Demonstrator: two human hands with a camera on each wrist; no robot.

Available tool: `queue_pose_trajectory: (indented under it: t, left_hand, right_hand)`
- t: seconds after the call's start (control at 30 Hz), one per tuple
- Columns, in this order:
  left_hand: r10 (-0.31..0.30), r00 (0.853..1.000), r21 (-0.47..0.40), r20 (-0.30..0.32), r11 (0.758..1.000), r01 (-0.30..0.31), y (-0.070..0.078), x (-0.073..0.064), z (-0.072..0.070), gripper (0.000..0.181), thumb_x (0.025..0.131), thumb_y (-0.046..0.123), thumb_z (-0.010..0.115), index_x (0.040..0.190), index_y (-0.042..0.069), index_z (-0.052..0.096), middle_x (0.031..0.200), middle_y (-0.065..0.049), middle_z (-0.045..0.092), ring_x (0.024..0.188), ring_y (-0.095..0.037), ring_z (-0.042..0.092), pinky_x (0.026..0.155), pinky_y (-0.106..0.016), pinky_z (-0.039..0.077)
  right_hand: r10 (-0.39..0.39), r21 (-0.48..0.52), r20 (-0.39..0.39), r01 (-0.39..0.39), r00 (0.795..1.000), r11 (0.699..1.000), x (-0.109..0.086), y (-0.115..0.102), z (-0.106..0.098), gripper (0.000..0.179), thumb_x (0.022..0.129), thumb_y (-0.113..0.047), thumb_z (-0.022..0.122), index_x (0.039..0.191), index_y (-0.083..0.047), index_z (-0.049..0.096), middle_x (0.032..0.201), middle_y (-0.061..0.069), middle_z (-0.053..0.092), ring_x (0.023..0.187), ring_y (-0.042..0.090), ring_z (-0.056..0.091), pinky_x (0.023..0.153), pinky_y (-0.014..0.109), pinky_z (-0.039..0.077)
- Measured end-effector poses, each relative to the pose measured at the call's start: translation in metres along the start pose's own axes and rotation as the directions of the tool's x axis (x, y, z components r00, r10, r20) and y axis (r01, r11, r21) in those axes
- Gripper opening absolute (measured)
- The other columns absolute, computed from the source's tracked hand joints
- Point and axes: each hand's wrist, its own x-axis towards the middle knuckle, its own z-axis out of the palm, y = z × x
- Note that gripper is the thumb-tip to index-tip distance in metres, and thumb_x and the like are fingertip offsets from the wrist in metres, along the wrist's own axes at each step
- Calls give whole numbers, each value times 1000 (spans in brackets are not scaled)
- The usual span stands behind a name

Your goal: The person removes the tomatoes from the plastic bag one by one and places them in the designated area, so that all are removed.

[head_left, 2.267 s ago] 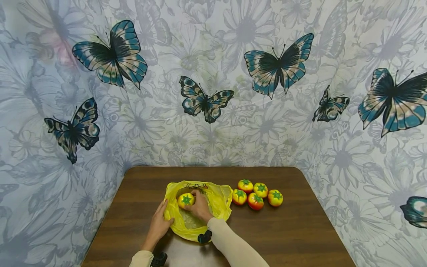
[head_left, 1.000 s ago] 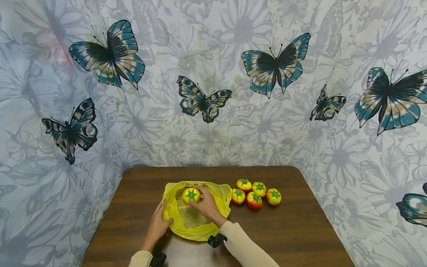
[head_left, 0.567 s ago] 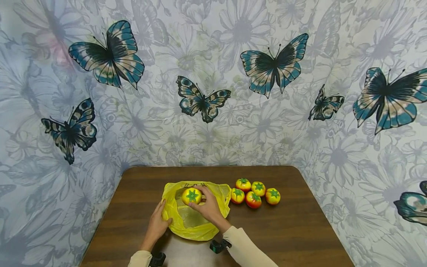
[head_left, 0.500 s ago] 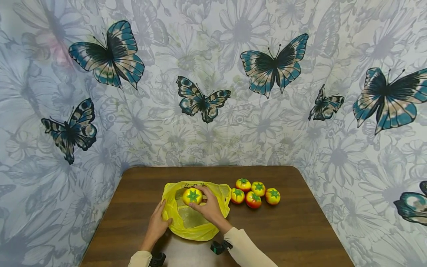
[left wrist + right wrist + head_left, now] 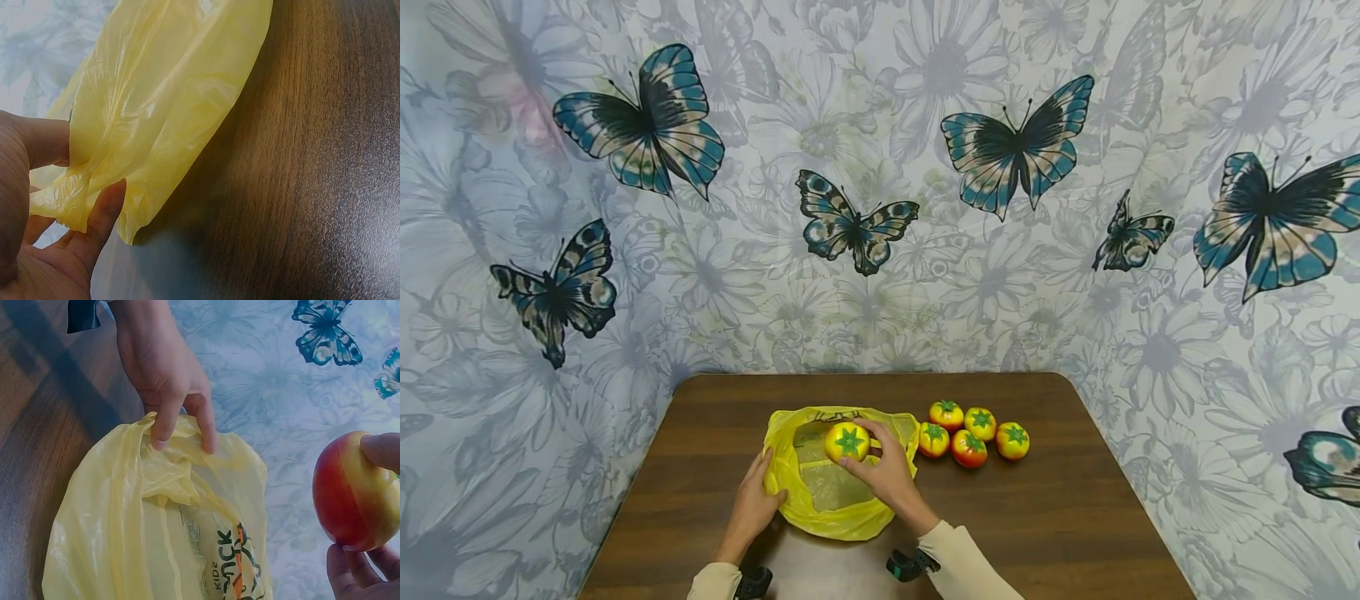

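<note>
A yellow plastic bag (image 5: 820,521) lies on the table with its mouth spread wide and dark print inside its far side. My left hand (image 5: 754,508) grips the bag's left rim; in the left wrist view, thumb and fingers pinch the crumpled yellow film (image 5: 144,112). Over the bag's mouth, my right hand (image 5: 887,475) holds a toy tomato (image 5: 847,442), yellow and red with a green star-shaped top. The right wrist view shows this tomato (image 5: 350,494) between thumb and fingers, apart from the bag. Several similar toy tomatoes (image 5: 970,450) sit just right of the bag.
The brown wooden table (image 5: 1060,517) has rounded far corners. Its back edge meets a wall (image 5: 880,333) covered in pale flowers and blue butterflies. Black straps (image 5: 913,565) are worn at both wrists.
My right hand has raised the toy tomato from inside the bag and shifted it to the right and slightly up. The left hand stays on the bag's rim, and the other tomatoes lie still.
</note>
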Motion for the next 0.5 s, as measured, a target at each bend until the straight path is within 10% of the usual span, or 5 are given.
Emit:
queue_pose_trajectory:
  t: [0.5]
  left_hand:
    - [-5, 1000, 1, 6, 1000, 5, 0, 0, 0, 84, 79, 2, 71, 152, -2, 30, 157, -29, 27, 140, -50, 33, 112, -62, 33]
  right_hand:
    - [8, 10, -107, -7, 994, 1000, -13, 6, -26, 57, 80, -26, 81, 132, -18, 58, 131, 5, 59, 111, 21, 59, 87, 27, 55]
